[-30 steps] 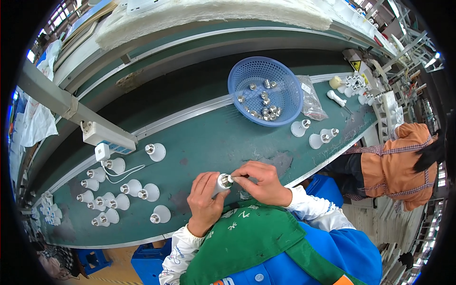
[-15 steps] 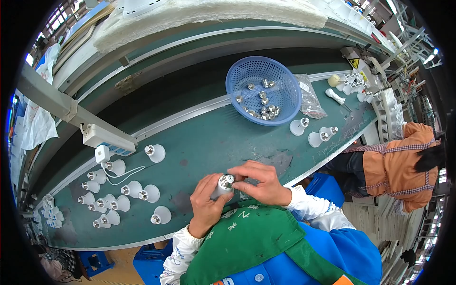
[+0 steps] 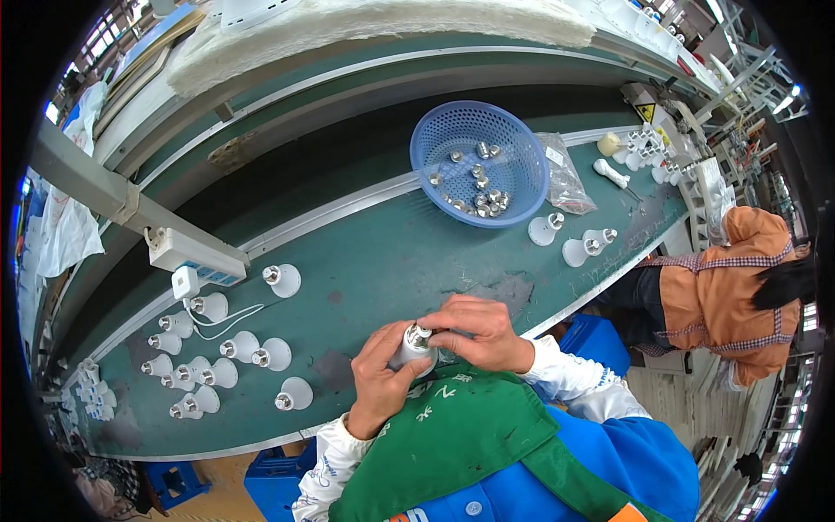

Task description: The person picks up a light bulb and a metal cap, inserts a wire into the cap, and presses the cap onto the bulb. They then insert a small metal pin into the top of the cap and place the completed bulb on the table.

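My left hand (image 3: 379, 372) is wrapped round the white body of a light bulb (image 3: 409, 355) held close to my apron, its metal end up. My right hand (image 3: 480, 332) pinches the silver screw cap (image 3: 420, 335) at the bulb's top; its fingertips hide part of the cap. Beyond my hands stands a blue perforated basket (image 3: 426, 187) with several loose metal caps (image 3: 482, 183) inside. On the green bench at the left are several white bulbs with metal ends, one bulb (image 3: 295, 394) being nearest my left hand.
More bulbs (image 3: 545, 229) stand right of the basket, beside a clear plastic bag (image 3: 567, 178) and a white-handled screwdriver (image 3: 611, 173). A power strip (image 3: 196, 254) with a white plug and cable sits at the left. Another person (image 3: 726, 291) in an orange top is at the right.
My right fingers have shifted slightly left and now cover more of the cap. The bulb is turned a little in my left hand. The other person has moved slightly.
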The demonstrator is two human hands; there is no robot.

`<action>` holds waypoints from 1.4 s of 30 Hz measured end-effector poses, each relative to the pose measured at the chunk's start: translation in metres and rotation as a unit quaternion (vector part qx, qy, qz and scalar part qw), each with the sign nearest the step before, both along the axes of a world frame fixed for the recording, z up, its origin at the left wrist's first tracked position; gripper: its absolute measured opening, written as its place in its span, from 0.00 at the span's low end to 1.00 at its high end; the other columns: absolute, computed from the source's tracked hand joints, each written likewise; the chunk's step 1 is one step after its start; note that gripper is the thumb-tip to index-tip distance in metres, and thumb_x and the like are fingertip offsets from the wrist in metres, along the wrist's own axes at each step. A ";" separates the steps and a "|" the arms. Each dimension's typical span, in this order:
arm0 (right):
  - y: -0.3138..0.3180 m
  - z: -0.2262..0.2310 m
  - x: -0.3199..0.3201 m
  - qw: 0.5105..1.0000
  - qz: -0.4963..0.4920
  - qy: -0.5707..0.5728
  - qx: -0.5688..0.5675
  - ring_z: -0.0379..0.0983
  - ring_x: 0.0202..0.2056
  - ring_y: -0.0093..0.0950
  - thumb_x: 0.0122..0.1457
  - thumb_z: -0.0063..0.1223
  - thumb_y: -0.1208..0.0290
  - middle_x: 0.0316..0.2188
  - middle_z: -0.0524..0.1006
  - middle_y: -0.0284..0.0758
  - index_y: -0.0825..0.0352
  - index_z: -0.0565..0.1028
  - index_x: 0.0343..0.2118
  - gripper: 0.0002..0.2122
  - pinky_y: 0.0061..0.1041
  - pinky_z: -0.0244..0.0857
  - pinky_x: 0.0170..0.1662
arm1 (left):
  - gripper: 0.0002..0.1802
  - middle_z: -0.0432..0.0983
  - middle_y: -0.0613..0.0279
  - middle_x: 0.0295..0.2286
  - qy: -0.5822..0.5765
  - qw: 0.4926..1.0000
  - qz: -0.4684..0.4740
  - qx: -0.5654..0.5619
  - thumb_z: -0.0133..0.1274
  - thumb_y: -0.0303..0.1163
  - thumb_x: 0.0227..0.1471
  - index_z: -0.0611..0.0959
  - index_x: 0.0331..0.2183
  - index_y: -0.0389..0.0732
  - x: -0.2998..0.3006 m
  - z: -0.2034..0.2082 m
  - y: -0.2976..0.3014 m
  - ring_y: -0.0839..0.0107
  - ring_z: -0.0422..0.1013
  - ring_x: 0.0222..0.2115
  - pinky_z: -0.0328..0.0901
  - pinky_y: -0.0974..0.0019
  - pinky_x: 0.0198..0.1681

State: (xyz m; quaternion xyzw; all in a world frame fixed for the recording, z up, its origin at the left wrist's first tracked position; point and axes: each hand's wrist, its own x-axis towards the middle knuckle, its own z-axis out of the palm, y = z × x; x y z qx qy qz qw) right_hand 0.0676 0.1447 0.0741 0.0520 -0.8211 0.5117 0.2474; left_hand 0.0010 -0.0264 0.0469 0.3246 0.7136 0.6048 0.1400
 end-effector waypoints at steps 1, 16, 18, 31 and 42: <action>0.000 0.000 0.000 1.000 -0.001 0.000 0.000 0.72 0.24 0.30 0.42 0.61 0.79 0.23 0.77 0.35 0.68 0.79 0.33 0.12 0.27 0.65 0.29 | 0.25 0.76 0.51 0.38 0.000 1.000 -0.001 0.000 0.64 0.26 0.33 0.79 0.40 0.33 0.000 0.000 0.001 0.58 0.73 0.40 0.66 0.62 0.43; -0.002 -0.002 0.006 0.991 -0.013 -0.087 -0.102 0.71 0.24 0.24 0.45 0.60 0.81 0.23 0.76 0.36 0.69 0.78 0.36 0.13 0.23 0.63 0.29 | 0.27 0.76 0.48 0.37 0.101 0.994 0.044 0.001 0.64 0.25 0.30 0.79 0.39 0.32 -0.003 -0.008 0.009 0.51 0.71 0.40 0.65 0.57 0.45; -0.001 -0.004 0.007 0.988 -0.011 -0.089 -0.125 0.70 0.25 0.21 0.46 0.60 0.80 0.23 0.76 0.34 0.69 0.78 0.37 0.13 0.21 0.63 0.29 | 0.27 0.76 0.48 0.37 0.121 0.992 0.039 -0.002 0.64 0.24 0.30 0.79 0.39 0.32 -0.004 -0.007 0.009 0.51 0.71 0.40 0.65 0.57 0.45; -0.003 -0.009 0.010 0.984 -0.007 -0.101 -0.150 0.70 0.27 0.20 0.46 0.61 0.80 0.26 0.76 0.33 0.69 0.76 0.40 0.16 0.21 0.64 0.31 | 0.27 0.76 0.51 0.36 0.186 0.980 0.066 -0.017 0.64 0.24 0.29 0.79 0.38 0.32 -0.005 -0.003 0.010 0.52 0.71 0.40 0.65 0.57 0.45; -0.002 -0.015 0.017 0.994 -0.075 -0.059 -0.055 0.70 0.23 0.22 0.39 0.65 0.78 0.23 0.75 0.33 0.68 0.78 0.37 0.17 0.21 0.64 0.28 | 0.26 0.75 0.53 0.38 0.275 0.959 0.066 0.015 0.58 0.16 0.28 0.78 0.39 0.34 -0.006 -0.018 0.029 0.51 0.70 0.42 0.65 0.57 0.45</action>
